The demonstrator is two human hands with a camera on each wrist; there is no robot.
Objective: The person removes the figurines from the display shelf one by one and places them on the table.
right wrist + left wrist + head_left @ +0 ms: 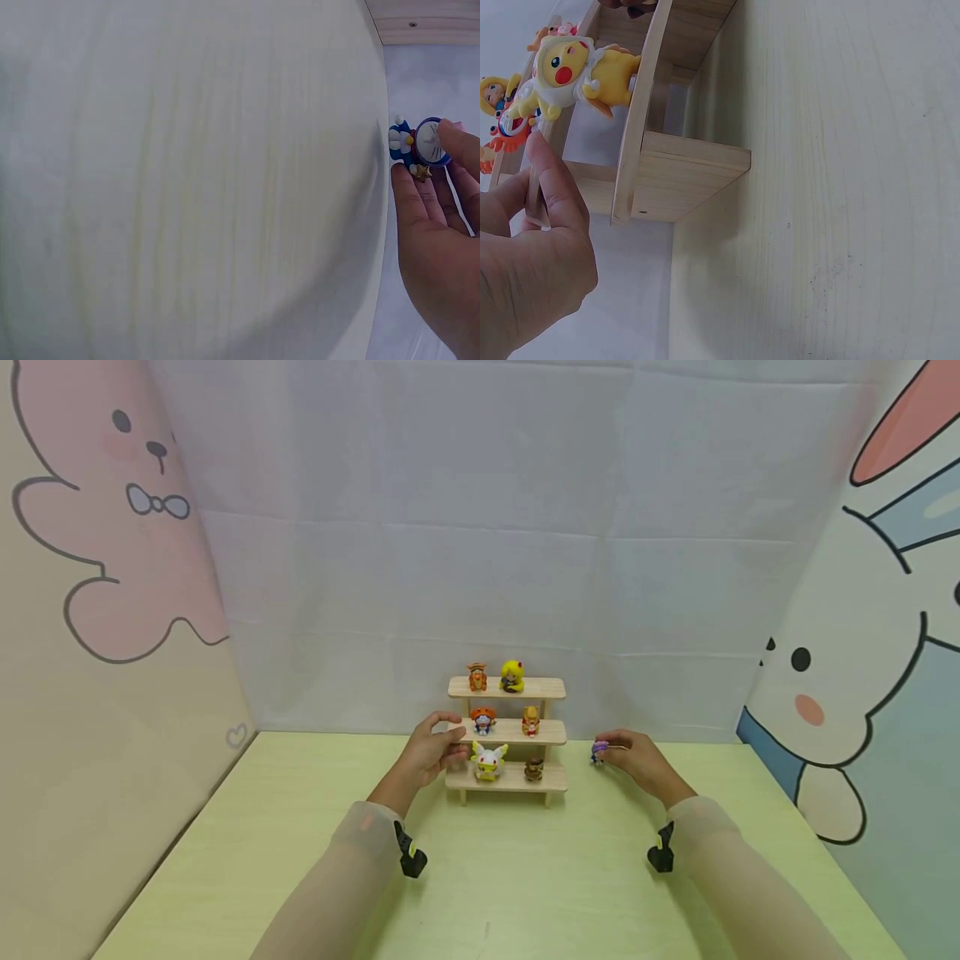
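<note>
Left hand (433,750): thumb and fingers closed on the left end of the wooden rack (553,732), at mid-height.
Right hand (641,762): pinching the blue figurine (405,142), thumb against fingertips.
Blue figurine: upright, right of the rack, toward the tabletop's (525,877) far edge; cannot tell if its feet touch down.
White-and-yellow figurine (487,763): on the rack, low left, just beside the left hand; a knuckle bump could topple it.
Slip risk: a loose pinch might drop the small blue one.
Jolt risk: tugging the rack could tip its loads.
</note>
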